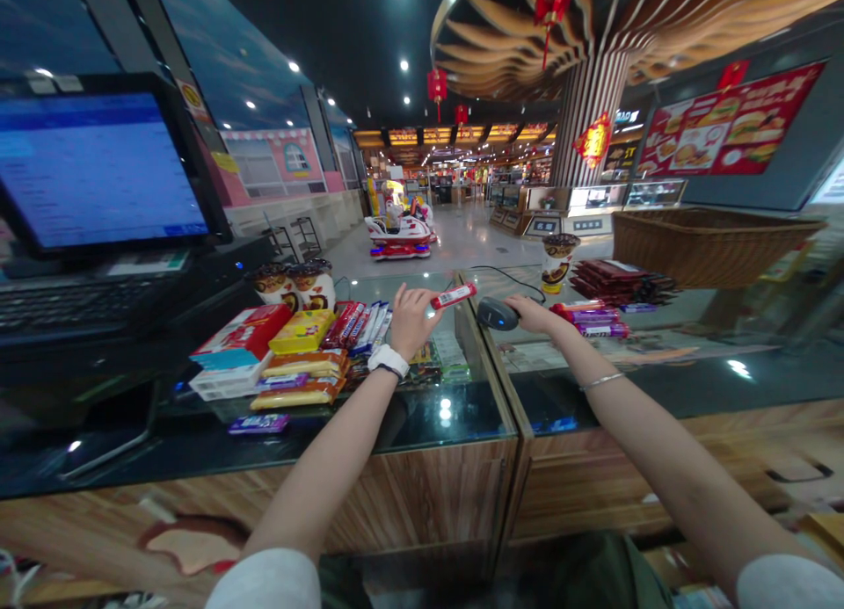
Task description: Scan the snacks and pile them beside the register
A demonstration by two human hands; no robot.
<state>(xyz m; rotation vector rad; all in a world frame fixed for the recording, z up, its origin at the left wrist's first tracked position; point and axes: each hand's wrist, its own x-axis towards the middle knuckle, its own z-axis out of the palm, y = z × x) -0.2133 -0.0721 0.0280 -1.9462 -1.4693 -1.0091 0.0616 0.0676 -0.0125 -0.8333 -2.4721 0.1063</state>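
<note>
Between the fingers of my left hand (414, 319) is a slim red candy roll (454, 295), its wrapper showing a pale label patch. My right hand (533, 315) grips a dark barcode scanner (498, 315) with a small blue light, its head turned toward the candy roll. The two are a short gap apart above the glass counter. Just right of my right hand lie several red and purple candy rolls (597, 317). Left of my left hand are blue-and-white sticks (374, 328), red snack bars (345, 324) and a yellow box (301, 330).
A monitor (98, 165) and keyboard (79, 319) stand at the left. Stacked boxes (243, 337), orange packets (300, 376) and patterned cups (309, 284) crowd that side. Another cup (557, 262), dark red packets (616, 281) and a wicker basket (712, 244) stand at the right. A cable (520, 280) crosses the glass.
</note>
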